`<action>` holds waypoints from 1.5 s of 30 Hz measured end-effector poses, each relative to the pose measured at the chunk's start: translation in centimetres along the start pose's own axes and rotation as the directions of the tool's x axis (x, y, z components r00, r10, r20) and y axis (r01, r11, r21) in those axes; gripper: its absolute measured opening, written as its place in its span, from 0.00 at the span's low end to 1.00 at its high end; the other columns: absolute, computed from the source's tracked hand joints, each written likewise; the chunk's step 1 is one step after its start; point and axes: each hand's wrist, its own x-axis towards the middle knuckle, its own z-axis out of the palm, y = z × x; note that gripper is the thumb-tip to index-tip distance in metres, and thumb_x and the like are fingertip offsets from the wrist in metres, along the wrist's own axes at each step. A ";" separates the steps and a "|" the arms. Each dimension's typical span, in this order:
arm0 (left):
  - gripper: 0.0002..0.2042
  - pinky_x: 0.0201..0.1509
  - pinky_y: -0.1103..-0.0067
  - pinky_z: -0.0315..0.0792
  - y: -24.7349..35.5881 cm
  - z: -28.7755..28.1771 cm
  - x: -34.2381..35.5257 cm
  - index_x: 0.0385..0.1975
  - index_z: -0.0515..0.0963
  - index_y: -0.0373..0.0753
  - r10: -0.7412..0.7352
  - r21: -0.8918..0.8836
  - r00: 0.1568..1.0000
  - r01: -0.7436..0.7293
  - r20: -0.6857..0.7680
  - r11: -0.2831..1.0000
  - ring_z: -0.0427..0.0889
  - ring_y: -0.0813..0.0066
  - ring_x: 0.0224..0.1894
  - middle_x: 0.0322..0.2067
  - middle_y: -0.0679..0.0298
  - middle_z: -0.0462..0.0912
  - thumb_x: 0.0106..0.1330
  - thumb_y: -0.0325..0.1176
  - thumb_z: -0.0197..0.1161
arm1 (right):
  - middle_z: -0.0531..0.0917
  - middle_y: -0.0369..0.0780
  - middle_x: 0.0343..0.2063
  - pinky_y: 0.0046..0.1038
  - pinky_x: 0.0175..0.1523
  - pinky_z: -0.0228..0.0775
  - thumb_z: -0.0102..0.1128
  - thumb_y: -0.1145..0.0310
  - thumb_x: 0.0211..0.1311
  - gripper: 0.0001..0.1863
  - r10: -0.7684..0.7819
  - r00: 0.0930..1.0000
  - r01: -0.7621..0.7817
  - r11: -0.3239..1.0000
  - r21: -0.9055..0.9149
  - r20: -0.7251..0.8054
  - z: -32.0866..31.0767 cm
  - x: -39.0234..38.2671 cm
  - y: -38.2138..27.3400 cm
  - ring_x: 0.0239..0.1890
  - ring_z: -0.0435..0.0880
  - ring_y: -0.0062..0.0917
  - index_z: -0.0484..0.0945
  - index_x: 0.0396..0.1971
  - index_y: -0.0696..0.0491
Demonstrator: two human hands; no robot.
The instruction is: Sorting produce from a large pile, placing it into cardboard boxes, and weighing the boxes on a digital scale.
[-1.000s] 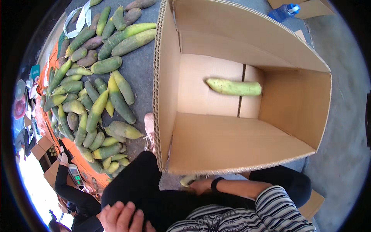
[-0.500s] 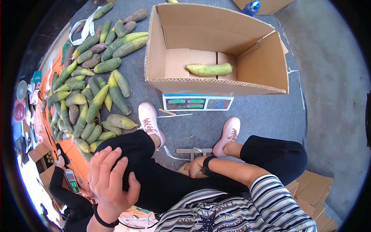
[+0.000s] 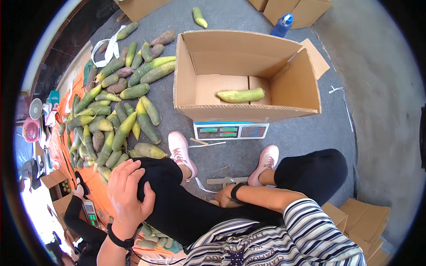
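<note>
My left hand lies flat on my left knee in black trousers, fingers spread and holding nothing. My right hand, with a dark wristband, hangs low between my legs close to the floor; its fingers are hidden behind my leg. In front of my pink shoes an open cardboard box stands on a flat digital scale. A single long yellow-green fruit lies on the box floor. To my left a pile of several long green and yellow fruits is spread on the grey floor.
A blue bottle and more cardboard boxes stand behind the open box. One loose fruit lies at the far edge. Flattened cardboard is at my right. Another person's dark sleeve and orange sheeting are at the lower left.
The view has pulled back from the box, so the scale and my shoes now show. My left hand has moved up onto my knee. The fruit in the box stays put.
</note>
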 end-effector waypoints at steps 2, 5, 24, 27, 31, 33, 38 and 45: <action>0.14 0.55 0.61 0.70 1.0 0.1 -0.7 0.37 0.76 0.33 -0.005 0.021 0.999 0.006 -0.045 1.000 0.78 0.49 0.50 0.44 0.52 0.79 0.49 0.25 0.62 | 0.81 0.51 0.52 0.40 0.56 0.72 0.68 0.51 0.46 0.35 0.006 0.998 -0.005 1.000 0.004 -0.069 -0.1 -0.3 0.5 0.54 0.80 0.41 0.79 0.52 0.59; 0.13 0.57 0.62 0.69 1.9 -0.8 -2.6 0.38 0.76 0.33 -0.026 0.071 0.996 0.032 -0.089 0.997 0.77 0.49 0.51 0.44 0.53 0.79 0.50 0.25 0.62 | 0.83 0.48 0.50 0.39 0.53 0.73 0.74 0.44 0.39 0.39 -0.007 0.992 0.015 0.998 0.061 -0.128 0.4 0.5 0.2 0.53 0.82 0.38 0.83 0.46 0.60; 0.09 0.52 0.66 0.71 1.1 1.5 -0.5 0.34 0.75 0.35 0.119 0.060 0.961 -0.107 -0.251 0.992 0.78 0.55 0.46 0.39 0.57 0.80 0.53 0.28 0.62 | 0.85 0.48 0.33 0.43 0.43 0.77 0.64 0.59 0.57 0.16 -0.090 0.317 -0.331 0.923 -0.199 -0.944 -0.9 -18.3 -8.4 0.39 0.85 0.43 0.80 0.36 0.56; 0.09 0.52 0.66 0.71 1.3 1.5 -0.4 0.34 0.76 0.36 0.135 0.075 0.953 -0.118 -0.272 0.990 0.78 0.55 0.45 0.38 0.56 0.80 0.53 0.28 0.63 | 0.84 0.47 0.34 0.42 0.45 0.76 0.65 0.62 0.56 0.15 -0.151 0.094 -0.360 0.916 -0.175 -0.984 0.8 -25.5 -10.0 0.40 0.84 0.43 0.79 0.40 0.55; 0.10 0.51 0.66 0.70 1.6 1.5 -0.4 0.34 0.75 0.36 0.123 0.094 0.953 -0.101 -0.277 0.990 0.78 0.55 0.45 0.37 0.57 0.79 0.53 0.30 0.63 | 0.84 0.44 0.35 0.40 0.45 0.76 0.61 0.62 0.60 0.12 -0.250 -0.226 -0.352 0.922 -0.161 -0.941 1.6 -32.6 -7.9 0.40 0.84 0.40 0.79 0.39 0.54; 0.10 0.50 0.65 0.69 1.7 1.5 -0.4 0.34 0.75 0.37 0.128 0.097 0.949 -0.104 -0.288 0.990 0.77 0.56 0.44 0.36 0.58 0.78 0.53 0.32 0.63 | 0.84 0.45 0.36 0.38 0.45 0.76 0.58 0.64 0.62 0.12 -0.209 -0.400 -0.303 0.949 -0.087 -0.892 1.2 -35.5 -6.1 0.41 0.83 0.40 0.79 0.41 0.55; 0.11 0.55 0.65 0.68 2.3 1.6 -0.6 0.35 0.75 0.37 0.105 0.121 0.952 -0.073 -0.288 0.990 0.77 0.55 0.48 0.39 0.57 0.80 0.52 0.30 0.63 | 0.83 0.45 0.44 0.39 0.51 0.74 0.59 0.62 0.62 0.15 -0.043 -0.606 -0.298 0.938 0.177 -0.794 -1.1 -38.5 1.2 0.47 0.82 0.40 0.79 0.45 0.55; 0.12 0.59 0.64 0.67 3.1 0.8 -0.4 0.36 0.77 0.36 -0.011 0.126 0.981 0.036 -0.195 0.991 0.77 0.54 0.54 0.44 0.56 0.80 0.51 0.28 0.63 | 0.82 0.54 0.45 0.42 0.54 0.72 0.60 0.55 0.62 0.29 0.134 -0.645 -0.378 0.799 0.467 -0.752 -4.2 -39.4 4.9 0.50 0.81 0.44 0.70 0.54 0.62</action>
